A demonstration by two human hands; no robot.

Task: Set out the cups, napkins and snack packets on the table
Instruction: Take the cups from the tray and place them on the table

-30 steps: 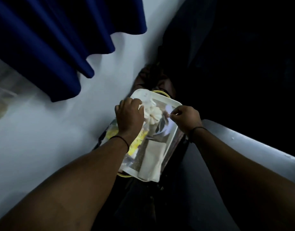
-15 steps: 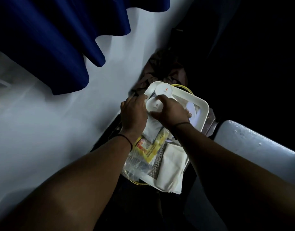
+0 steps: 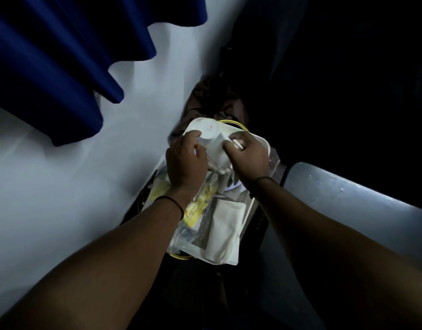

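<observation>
A clear plastic bag with yellow handles (image 3: 262, 144) stands open on the dark floor by the wall. White paper cups (image 3: 211, 132) lie on their sides at its top, stacked together. My left hand (image 3: 185, 160) grips the cups from the left and my right hand (image 3: 246, 154) grips them from the right. Below my hands, yellow snack packets (image 3: 195, 208) show through the plastic. Folded white napkins (image 3: 225, 232) lie at the near end of the bag.
A white wall (image 3: 74, 186) runs along the left, with a blue curtain (image 3: 62, 55) hanging over it. A pale grey chair seat (image 3: 343, 210) is at the right. Dark brown cloth (image 3: 214, 96) lies beyond the bag. The rest is too dark to read.
My right hand came from the bag's right rim onto the cups. Both hands now hold the stack of cups, which has tipped onto its side. The camera has tilted slightly.
</observation>
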